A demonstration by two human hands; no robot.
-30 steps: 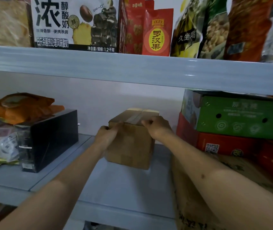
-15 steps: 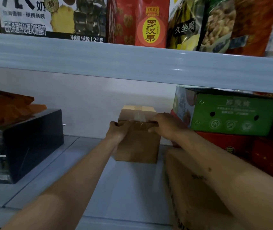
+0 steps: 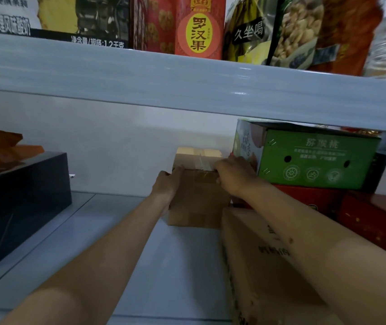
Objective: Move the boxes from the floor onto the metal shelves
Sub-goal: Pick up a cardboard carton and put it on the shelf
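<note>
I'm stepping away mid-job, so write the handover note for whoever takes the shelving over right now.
Left hand: grip on the left top edge of the small cardboard box.
Right hand: grip on its right top edge.
The box stands upright on the middle metal shelf, near the back wall, beside the green carton and behind the long cardboard box.
Done: this box is on the shelf.
Left: let go, then fetch any boxes remaining on the floor, which is out of view.

snack bags (image 3: 300,31), red pouch (image 3: 199,26)
</note>
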